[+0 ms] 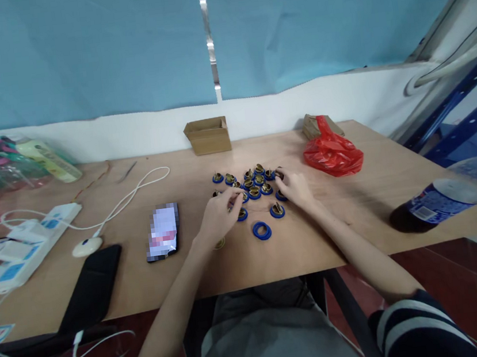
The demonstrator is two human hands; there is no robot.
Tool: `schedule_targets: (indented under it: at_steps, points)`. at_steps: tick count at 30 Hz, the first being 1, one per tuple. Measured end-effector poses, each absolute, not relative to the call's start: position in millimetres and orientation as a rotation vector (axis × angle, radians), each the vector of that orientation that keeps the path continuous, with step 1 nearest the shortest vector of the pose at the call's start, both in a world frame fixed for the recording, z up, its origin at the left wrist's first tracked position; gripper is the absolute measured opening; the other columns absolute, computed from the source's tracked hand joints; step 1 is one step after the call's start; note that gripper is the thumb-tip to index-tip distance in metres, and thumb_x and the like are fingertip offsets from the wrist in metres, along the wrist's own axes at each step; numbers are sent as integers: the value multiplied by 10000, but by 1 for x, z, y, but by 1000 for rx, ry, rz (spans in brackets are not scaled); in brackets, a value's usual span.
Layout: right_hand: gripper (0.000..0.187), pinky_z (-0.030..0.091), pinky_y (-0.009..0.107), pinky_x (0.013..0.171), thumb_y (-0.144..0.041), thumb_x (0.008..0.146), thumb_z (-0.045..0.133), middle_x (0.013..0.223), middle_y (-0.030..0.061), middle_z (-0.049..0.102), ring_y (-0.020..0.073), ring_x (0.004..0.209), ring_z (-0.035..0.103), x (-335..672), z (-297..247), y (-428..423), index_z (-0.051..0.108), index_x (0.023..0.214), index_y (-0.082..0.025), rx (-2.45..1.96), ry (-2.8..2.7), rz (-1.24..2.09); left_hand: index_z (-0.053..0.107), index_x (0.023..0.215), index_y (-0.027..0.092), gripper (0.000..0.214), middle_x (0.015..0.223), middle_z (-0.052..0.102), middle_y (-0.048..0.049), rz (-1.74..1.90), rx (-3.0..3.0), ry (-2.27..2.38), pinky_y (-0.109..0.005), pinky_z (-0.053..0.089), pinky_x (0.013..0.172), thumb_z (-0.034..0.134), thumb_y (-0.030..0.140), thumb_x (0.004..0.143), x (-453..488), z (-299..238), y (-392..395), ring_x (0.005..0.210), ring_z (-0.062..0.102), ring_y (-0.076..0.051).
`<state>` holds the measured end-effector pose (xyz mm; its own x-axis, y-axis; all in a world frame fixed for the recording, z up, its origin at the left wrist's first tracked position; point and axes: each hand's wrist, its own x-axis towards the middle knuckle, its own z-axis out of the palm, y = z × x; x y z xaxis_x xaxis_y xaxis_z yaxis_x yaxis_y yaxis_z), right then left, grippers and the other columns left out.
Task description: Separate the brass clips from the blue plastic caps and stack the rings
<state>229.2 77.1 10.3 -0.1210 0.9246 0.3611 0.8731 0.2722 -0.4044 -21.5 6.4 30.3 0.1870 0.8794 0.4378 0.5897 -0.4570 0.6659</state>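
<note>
Several small blue rings with brass pieces (253,183) lie clustered on the wooden table (299,246). My left hand (219,213) rests at the cluster's left side, fingers curled and pinched on one of the small pieces. At the cluster's right edge, my right hand (294,186) has its fingers closed on another small piece. An empty blue ring (262,230) lies nearer me, between the two hands. A brass-filled ring (277,211) sits just below my right hand.
A phone (162,232) lies left of my left hand, with a black case (93,289), white power strip (20,246) and cables further left. A small cardboard box (208,135) and red plastic bag (333,152) stand behind. A dark soda bottle (449,196) lies at right.
</note>
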Motion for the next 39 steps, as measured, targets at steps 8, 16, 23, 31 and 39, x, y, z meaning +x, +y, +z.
schedule_targets:
  at_steps: [8, 16, 23, 31, 39]
  points:
    - [417, 429, 449, 1119, -337, 1030, 391, 1381, 144, 665, 259, 1323, 587, 212, 31, 43, 644, 1321, -178, -1196, -1857, -32, 616, 1216, 177, 369, 1084, 773, -127, 1174, 1439, 957, -358, 607, 815, 608, 448, 965, 10, 1, 8, 921, 759, -227]
    - [283, 507, 495, 1028, -284, 964, 541, 1339, 125, 687, 258, 1206, 654, 178, 10, 23, 657, 1214, -219, -667, -2198, 138, 676, 1169, 140, 477, 1192, 744, -158, 1124, 928, 634, -432, 578, 988, 734, 516, 883, 3, -4, 18, 1135, 716, -284]
    - [103, 570, 376, 879, -308, 996, 519, 1039, 75, 703, 202, 958, 683, 182, 20, 27, 578, 1031, -232, -906, -1852, 423, 680, 1241, 191, 436, 1279, 710, -117, 1188, 988, 644, -462, 536, 1057, 748, 438, 887, 4, -7, 17, 1208, 674, -278]
    - [200, 554, 401, 900, -345, 959, 633, 1121, 100, 628, 238, 1053, 630, 181, 8, 37, 613, 1111, -217, -832, -2043, 401, 683, 1257, 182, 446, 1299, 702, -128, 1182, 1191, 744, -443, 506, 1082, 696, 458, 907, 4, -9, 14, 1234, 645, -277]
    - [205, 558, 409, 861, -338, 949, 649, 1083, 90, 637, 247, 1007, 625, 179, 3, 35, 596, 1117, -232, -846, -1989, 337, 660, 1274, 179, 399, 1356, 675, -133, 1246, 1463, 829, -425, 465, 1117, 639, 386, 934, 1, -9, 14, 1241, 640, -259]
